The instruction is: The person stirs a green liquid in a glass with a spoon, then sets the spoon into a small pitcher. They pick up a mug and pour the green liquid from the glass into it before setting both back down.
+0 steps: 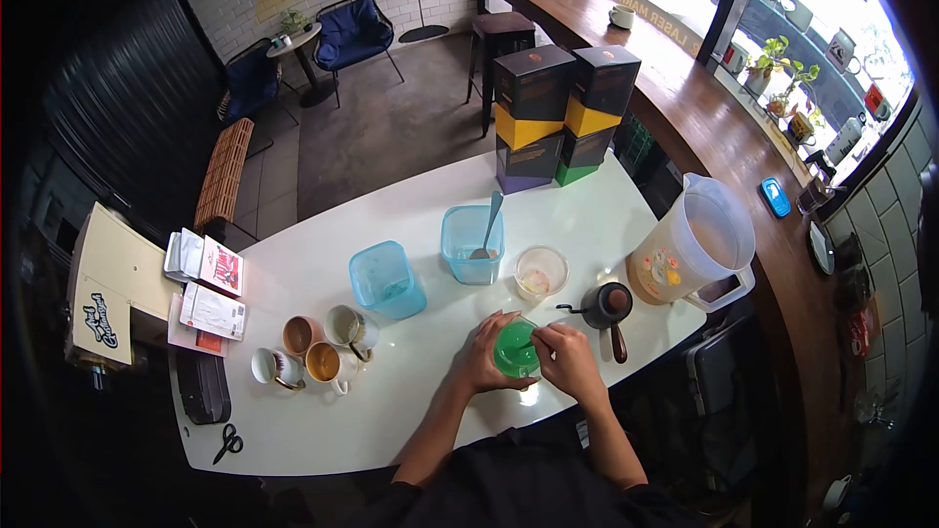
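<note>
A clear cup of green liquid (pixel 514 350) is near the table's front edge. My left hand (pixel 481 357) is wrapped round its left side. At its right rim my right hand (pixel 569 362) is closed in a pinch over the cup; what it pinches is too small to make out. Behind the cup stand a clear round tub (pixel 541 274) and a blue container (pixel 457 256) with a spoon (pixel 491 220) in it. Another blue container (pixel 388 281) is to the left. A small dark pot (pixel 608 304) with a wooden handle stands to the right.
Several mugs (pixel 323 362) stand at the left, with scissors (pixel 229 442) near the front left edge. Packets (pixel 212 313) lie farther left. A large plastic pitcher (pixel 685 244) is at the right. Stacked boxes (pixel 533 88) rise at the back of the white table (pixel 293 259).
</note>
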`<action>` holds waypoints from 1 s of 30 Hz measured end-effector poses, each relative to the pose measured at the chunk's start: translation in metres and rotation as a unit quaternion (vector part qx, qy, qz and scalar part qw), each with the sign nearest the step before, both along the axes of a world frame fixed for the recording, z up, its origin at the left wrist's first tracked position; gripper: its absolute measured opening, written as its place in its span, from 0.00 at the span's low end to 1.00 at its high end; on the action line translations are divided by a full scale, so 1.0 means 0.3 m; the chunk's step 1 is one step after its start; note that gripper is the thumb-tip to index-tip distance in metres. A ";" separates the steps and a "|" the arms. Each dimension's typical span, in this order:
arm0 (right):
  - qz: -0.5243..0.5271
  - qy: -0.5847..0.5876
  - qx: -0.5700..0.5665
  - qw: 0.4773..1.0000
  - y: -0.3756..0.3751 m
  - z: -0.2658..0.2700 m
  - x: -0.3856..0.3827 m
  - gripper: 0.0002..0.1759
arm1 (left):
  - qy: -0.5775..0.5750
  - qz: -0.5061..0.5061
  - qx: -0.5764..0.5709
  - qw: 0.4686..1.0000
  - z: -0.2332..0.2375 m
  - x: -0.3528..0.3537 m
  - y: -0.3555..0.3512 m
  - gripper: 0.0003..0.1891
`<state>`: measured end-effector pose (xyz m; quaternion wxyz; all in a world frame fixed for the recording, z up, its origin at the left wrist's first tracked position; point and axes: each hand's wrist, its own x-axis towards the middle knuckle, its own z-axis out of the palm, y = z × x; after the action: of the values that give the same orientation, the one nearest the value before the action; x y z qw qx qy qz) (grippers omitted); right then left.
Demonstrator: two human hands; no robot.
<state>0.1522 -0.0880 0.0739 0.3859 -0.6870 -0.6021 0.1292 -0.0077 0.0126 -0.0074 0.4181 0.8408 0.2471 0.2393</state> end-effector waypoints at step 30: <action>-0.037 0.122 -0.005 0.992 -0.001 -0.012 0.013 0.06 | 0.023 -0.011 0.006 1.000 0.017 -0.003 0.003 0.61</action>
<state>0.1560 -0.0883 0.0703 0.4578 -0.6897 -0.5239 0.2007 -0.0087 0.0135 -0.0023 0.4100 0.8510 0.2465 0.2166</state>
